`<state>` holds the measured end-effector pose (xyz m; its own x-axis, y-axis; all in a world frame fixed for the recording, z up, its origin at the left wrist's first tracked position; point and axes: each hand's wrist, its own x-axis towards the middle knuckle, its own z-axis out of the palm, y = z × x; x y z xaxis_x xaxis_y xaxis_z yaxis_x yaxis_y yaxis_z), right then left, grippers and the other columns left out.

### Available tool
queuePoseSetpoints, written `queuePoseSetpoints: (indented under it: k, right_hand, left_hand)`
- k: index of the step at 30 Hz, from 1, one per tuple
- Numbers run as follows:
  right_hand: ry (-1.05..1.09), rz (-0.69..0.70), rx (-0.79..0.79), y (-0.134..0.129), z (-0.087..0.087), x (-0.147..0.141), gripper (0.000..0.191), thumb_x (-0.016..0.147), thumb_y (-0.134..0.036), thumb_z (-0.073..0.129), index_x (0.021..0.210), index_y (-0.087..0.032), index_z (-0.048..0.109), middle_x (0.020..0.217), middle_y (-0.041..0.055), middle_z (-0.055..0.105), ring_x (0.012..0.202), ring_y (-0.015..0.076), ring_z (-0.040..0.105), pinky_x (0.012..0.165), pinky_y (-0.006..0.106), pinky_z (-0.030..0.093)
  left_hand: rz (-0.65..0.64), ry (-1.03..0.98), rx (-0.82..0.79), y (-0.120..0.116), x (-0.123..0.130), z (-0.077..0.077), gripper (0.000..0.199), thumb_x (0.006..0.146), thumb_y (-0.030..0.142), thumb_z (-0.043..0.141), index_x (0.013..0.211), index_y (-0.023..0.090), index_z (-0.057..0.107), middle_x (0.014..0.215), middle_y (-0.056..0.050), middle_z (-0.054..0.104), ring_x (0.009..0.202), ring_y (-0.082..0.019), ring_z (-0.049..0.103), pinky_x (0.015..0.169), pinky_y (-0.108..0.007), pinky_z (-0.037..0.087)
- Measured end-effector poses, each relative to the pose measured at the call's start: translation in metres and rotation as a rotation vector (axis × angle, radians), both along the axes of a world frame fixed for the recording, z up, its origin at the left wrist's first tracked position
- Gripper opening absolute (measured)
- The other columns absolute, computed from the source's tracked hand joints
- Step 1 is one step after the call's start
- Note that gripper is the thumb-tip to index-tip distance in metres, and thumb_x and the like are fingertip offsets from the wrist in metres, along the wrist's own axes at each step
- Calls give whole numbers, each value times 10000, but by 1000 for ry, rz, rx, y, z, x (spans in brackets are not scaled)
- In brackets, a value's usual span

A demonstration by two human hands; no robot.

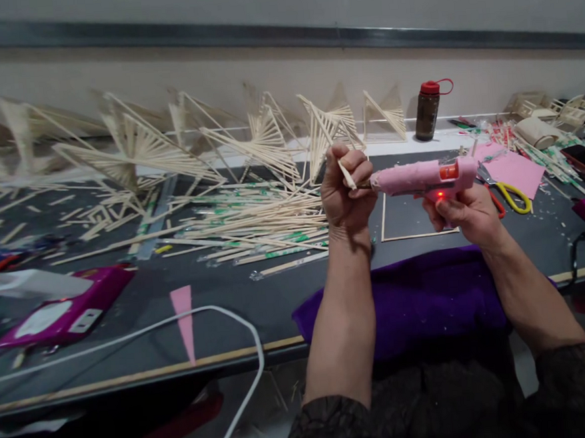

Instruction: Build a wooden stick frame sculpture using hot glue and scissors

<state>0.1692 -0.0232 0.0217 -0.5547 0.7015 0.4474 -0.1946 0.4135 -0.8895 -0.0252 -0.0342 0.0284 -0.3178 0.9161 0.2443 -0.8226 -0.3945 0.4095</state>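
Pinched in my left hand is a thin wooden stick, its near end pointing down toward the nozzle. My right hand is wrapped round the handle of a pink glue gun with a red light glowing on its side. The gun points left, and its tip is at or very near the stick; whether they touch I cannot tell. Below the gun, a thin stick frame lies on the dark table. A purple cloth is spread at the table edge beneath my forearms.
Wrapped and loose sticks cover the table's middle. Fan-shaped stick models line the back wall. A bottle, yellow-handled scissors and pink paper are right. A purple-and-white device and white cable are left.
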Motion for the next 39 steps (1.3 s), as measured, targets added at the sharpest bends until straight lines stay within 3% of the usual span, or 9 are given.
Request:
queuePoseSetpoints:
  k: [4, 9, 15, 24, 33, 39]
  right_hand:
    - [32, 31, 1, -1, -3, -1, 420, 772, -599, 718, 736, -195, 611, 595, -33, 534, 451, 71, 490, 391, 235, 419]
    - [14, 20, -25, -3, -1, 0, 427, 751, -615, 717, 723, -201, 617, 592, -26, 530, 455, 86, 495, 407, 259, 448]
    - [23, 2, -35, -3, 1, 0, 431, 736, -608, 728, 703, -195, 606, 595, -25, 536, 453, 84, 499, 404, 250, 437]
    - [-7, -90, -9, 1, 0, 0, 501, 713, -687, 712, 697, -200, 596, 587, -28, 546, 450, 82, 493, 398, 247, 409]
    - [-22, -198, -2, 4, -2, -1, 437, 747, -677, 681, 778, -241, 657, 601, -15, 544, 473, 111, 486, 435, 292, 443]
    - [-44, -192, 35, 8, -7, 1, 406, 804, -651, 650, 849, -249, 692, 556, -29, 493, 471, 119, 465, 442, 295, 432]
  left_hand:
    - [143, 55, -126, -3, 1, 2, 440, 1016, 487, 366, 798, 216, 635, 654, 10, 495, 467, -45, 397, 339, -90, 243]
    - [208, 88, -176, -3, 2, 5, 426, 997, 502, 410, 768, 236, 651, 648, -1, 502, 475, -58, 414, 339, -112, 251]
    - [203, 75, -167, 0, 2, 6, 403, 1005, 448, 430, 747, 225, 644, 627, 15, 455, 461, -50, 387, 342, -98, 257]
    - [85, 14, -72, 2, -1, 3, 395, 1026, 344, 423, 742, 223, 668, 616, 24, 487, 454, -17, 406, 361, -71, 284]
    - [144, 23, -224, 11, -4, 7, 293, 1015, 319, 474, 865, 269, 720, 609, 43, 582, 447, -6, 474, 378, -88, 309]
    - [162, 28, -288, 10, -2, 10, 293, 1003, 275, 503, 789, 244, 702, 599, 57, 589, 435, 3, 492, 377, -94, 311]
